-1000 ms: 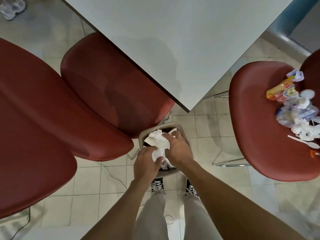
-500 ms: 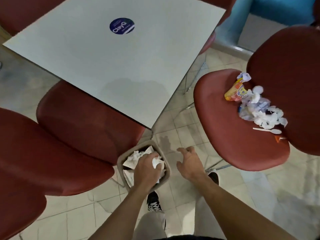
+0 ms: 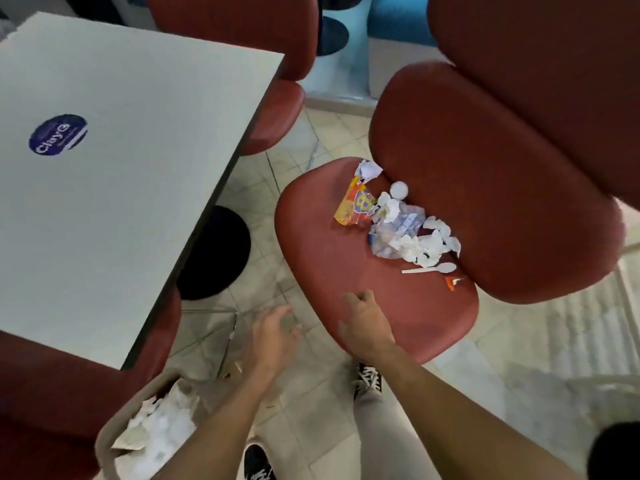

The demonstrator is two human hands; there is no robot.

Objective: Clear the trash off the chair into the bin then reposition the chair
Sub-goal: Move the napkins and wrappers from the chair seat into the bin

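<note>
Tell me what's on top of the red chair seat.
On the chair seat lies a trash pile: an orange-yellow wrapper, crumpled white paper, a white plastic spoon, a small orange scrap. Anything beneath the crumpled paper is hidden.

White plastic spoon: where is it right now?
In the head view the white plastic spoon lies on the red chair seat, right of centre, just below the crumpled paper pile and above a small orange scrap.

Crumpled trash (image 3: 398,223) heaped on red chair (image 3: 322,244); bin (image 3: 104,441) holds paper.
</note>
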